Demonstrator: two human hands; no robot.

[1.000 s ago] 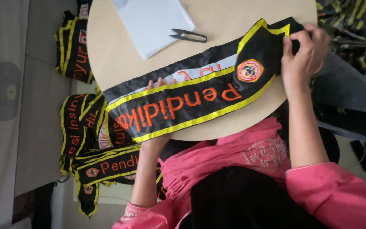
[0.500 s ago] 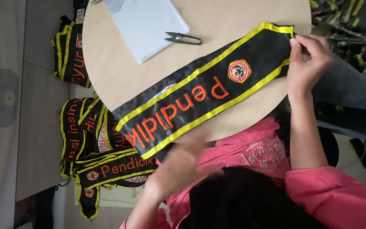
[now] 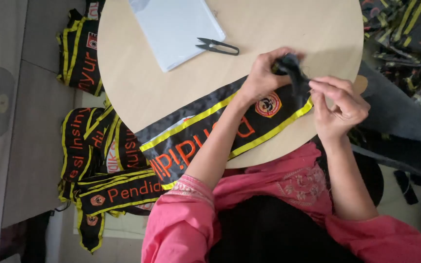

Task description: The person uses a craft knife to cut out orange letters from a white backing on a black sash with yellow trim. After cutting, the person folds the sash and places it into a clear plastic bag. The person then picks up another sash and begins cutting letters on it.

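A black sash [image 3: 191,139] with yellow borders, orange lettering and a round emblem lies diagonally across a round wooden table [image 3: 137,92]. My left hand [image 3: 264,73] reaches over it and pinches the sash's bunched-up far end. My right hand [image 3: 339,107] is beside it, fingers pinched at the same crumpled black end near the yellow border. My left forearm covers part of the lettering.
Small black thread snips [image 3: 217,46] lie on the table next to a pale plastic sleeve [image 3: 176,27]. A pile of similar black and yellow sashes [image 3: 98,165] sits on the floor at left, and more sashes [image 3: 405,34] are heaped at upper right.
My left hand has moved from the sash's near end across to its far end, joining the right hand. That end is now lifted and bunched, and the sash has slid toward me.
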